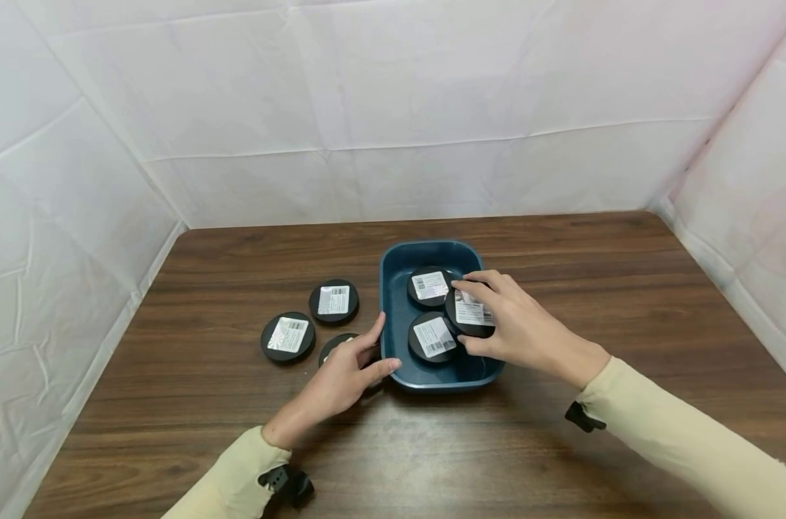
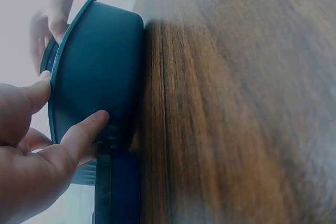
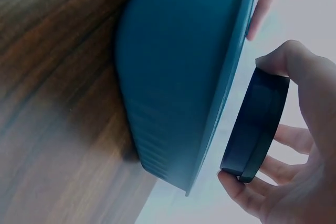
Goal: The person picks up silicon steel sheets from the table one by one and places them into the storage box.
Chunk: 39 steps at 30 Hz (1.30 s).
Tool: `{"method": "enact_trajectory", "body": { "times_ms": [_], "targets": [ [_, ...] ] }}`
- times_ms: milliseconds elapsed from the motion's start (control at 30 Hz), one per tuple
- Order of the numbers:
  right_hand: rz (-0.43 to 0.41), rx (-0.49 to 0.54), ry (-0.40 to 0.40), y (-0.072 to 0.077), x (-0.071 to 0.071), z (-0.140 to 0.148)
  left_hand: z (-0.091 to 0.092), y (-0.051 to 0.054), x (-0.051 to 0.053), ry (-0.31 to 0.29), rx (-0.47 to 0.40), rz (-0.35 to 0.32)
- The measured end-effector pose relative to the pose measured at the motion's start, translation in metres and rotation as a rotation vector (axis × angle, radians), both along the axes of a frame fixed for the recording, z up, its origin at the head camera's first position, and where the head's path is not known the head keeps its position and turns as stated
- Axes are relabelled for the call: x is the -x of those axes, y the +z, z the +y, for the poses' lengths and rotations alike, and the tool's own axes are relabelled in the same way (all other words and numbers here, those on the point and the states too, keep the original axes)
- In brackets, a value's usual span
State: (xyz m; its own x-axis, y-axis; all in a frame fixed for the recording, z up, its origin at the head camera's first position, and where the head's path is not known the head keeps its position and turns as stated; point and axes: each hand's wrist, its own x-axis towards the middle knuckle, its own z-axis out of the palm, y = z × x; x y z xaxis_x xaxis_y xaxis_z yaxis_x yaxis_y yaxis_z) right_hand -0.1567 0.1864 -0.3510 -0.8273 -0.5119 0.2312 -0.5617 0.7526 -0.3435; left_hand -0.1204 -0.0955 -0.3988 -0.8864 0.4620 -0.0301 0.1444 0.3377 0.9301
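Note:
My right hand (image 1: 519, 324) grips a flat round black container (image 1: 472, 316) by its edge, thumb on one side and fingers on the other. A white barcode label covers part of its top. In the right wrist view this container (image 3: 257, 124) is tilted, just above the tray's rim. Two similar containers (image 1: 430, 287) lie inside the blue rectangular tray (image 1: 393, 317), labels up. My left hand (image 1: 341, 378) holds the tray's left side near the front corner, its fingers against the rim and the outer wall (image 2: 100, 56).
Left of the tray, two more labelled black containers (image 1: 334, 301) lie on the brown wooden table (image 1: 224, 404). Another container (image 1: 333, 344) is partly hidden by my left hand. White cloth walls (image 1: 367, 180) rise at the back and both sides.

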Motion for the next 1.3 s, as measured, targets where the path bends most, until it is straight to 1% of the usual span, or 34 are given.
{"method": "enact_trajectory", "body": {
  "times_ms": [100, 333, 467, 633, 933, 1100, 1300],
  "targets": [
    [-0.010, -0.009, 0.003, 0.003, 0.003, 0.000, 0.000, 0.000, 0.000, 0.004, 0.007, -0.005],
    [-0.101, -0.050, -0.008, 0.011, 0.013, -0.001, 0.001, 0.000, 0.000, 0.003, -0.006, -0.005],
    [-0.134, -0.074, -0.004, 0.015, 0.020, -0.004, 0.001, 0.000, 0.000, 0.005, -0.005, -0.007],
    [-0.149, -0.085, 0.009, 0.016, 0.027, -0.008, 0.002, 0.001, 0.001, 0.008, 0.001, -0.018],
    [-0.153, -0.096, 0.025, 0.015, 0.033, -0.018, 0.001, 0.003, 0.001, 0.012, 0.025, -0.019],
    [-0.176, -0.112, 0.025, 0.016, 0.038, -0.021, 0.002, 0.003, 0.002, 0.019, 0.031, -0.023],
    [-0.200, -0.126, 0.031, 0.018, 0.042, -0.022, 0.003, 0.001, 0.002, 0.005, 0.029, -0.015]
  ]
}}
